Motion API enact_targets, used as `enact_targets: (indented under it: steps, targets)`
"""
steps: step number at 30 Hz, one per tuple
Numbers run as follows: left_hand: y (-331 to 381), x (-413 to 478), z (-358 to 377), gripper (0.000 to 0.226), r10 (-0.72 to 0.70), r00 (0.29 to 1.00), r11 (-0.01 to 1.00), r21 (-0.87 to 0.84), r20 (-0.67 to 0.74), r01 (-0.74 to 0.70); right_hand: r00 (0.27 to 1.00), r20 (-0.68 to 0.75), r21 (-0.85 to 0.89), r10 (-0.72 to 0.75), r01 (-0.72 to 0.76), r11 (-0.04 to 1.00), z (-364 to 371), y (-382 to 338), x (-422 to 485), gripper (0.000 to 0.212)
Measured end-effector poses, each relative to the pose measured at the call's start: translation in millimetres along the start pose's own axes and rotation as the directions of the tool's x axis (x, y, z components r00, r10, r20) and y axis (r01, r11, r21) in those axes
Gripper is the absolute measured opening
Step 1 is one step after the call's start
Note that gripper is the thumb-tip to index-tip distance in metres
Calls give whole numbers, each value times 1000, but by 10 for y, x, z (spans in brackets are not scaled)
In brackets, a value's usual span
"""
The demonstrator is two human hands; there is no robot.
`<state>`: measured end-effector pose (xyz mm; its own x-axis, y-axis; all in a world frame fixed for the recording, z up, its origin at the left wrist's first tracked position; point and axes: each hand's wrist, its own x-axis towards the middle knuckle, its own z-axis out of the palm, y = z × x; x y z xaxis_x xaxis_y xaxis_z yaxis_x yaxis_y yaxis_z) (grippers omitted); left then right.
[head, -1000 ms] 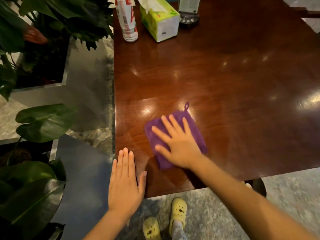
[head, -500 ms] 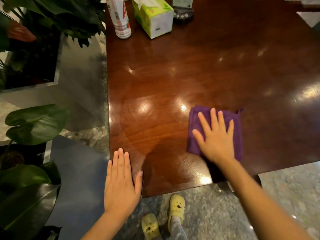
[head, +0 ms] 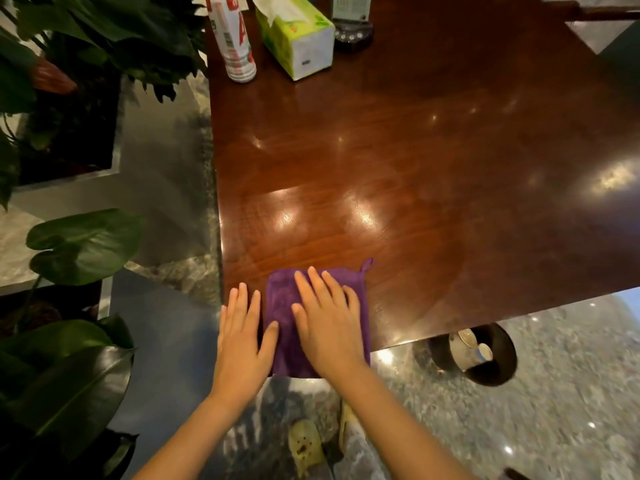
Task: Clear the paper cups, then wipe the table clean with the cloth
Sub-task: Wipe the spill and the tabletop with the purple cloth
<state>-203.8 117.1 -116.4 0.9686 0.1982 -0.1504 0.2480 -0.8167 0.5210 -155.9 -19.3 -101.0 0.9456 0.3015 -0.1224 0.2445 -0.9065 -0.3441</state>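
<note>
Where the cloth lies: purple cloth [head: 282,306] flat on the table [head: 450,168] at its near-left corner, near hem at or just over the table edge.
R hand: right hand [head: 329,323] flat on top of the cloth, fingers straight & slightly spread, pressing down, nothing gripped.
L hand: left hand [head: 242,344] flat on the corner just beside the cloth, fingers straight & together, thumb tip touching the cloth's left edge.
Cloth handling: soft, light, limp, fuzzy microfibre look; prob. bunches if pushed by one edge, so a flat palm over the middle suits it. Small hang loop at far-right corner, ok for lifting, not wiping.
Table surface: dark polished wood, glossy w/ light glare, hard & slick; cloth should glide easily.
Cups: none on the table; white round shapes in a dark round bin [head: 472,353] on the floor under the near edge, prob. the cups.
Far end: bottle [head: 232,39] upright, tissue box [head: 298,39] beside it, well apart from the cloth.
</note>
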Motion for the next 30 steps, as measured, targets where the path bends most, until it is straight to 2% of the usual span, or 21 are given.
enact_targets:
  steps: [2, 3, 6, 9, 11, 13, 15, 17, 19, 22, 25, 28, 30]
  targets:
    - [132, 10, -22, 67, 11, 1000, 1000, -20, -22, -11, 999, -1, 7, -51, 51, 999, -125, 164, 104, 53]
    - [229, 16, -35, 60, 6, 999, 999, -43, -45, -8, 996, 43, -9, -84, 85, 996, -173, 232, 152, 57]
    - [460, 60, -47, 42, -164, 984, 955, -261, -66, 142, 980, 123, -41, -158, 165, 986, -247, 279, 204, 62]
    - [583, 165, -118, 43, -409, 907, 760, -511, 105, 402, 979, 71, -71, -190, 195, 978, -290, 259, 191, 65]
    - [641, 235, -205, 35, -411, 883, 635, -624, 228, 456, 978, 106, -19, -179, 182, 983, -364, 299, 256, 69]
    - [736, 285, -344, 32, -266, 917, 592, -701, 297, 398, 963, 204, 96, -175, 158, 983, -527, 391, 406, 72]
    - [829, 334, -514, 37, -131, 944, 584, -746, 302, 320, 931, 251, 304, -266, 186, 935, -740, 491, 552, 66]
    - [881, 401, -678, 40, -46, 952, 574, -772, 301, 272, 902, 273, 536, -334, 145, 831, -970, 603, 642, 41]
    - [903, 490, -800, 42, 8, 959, 561, -795, 282, 229, 896, 299, 635, -327, 68, 769, -1205, 716, 695, 17]
    - [949, 644, -902, 39, 92, 982, 627, -776, 168, 74, 939, 174, 566, -298, 153, 810, -1541, 794, 754, 20]
    - [1044, 765, -932, 40, 236, 968, 698, -707, 81, -111, 947, 2, 433, -322, 290, 854, -1741, 754, 742, 11]
    - [1075, 789, -789, 29, 248, 969, 774, -597, -19, -210, 916, -11, 284, -400, 387, 877, -1719, 736, 679, 12]
    - [990, 729, -582, 20, 242, 970, 843, -492, -12, -216, 928, 50, 275, -370, 344, 898, -1537, 824, 621, 17]
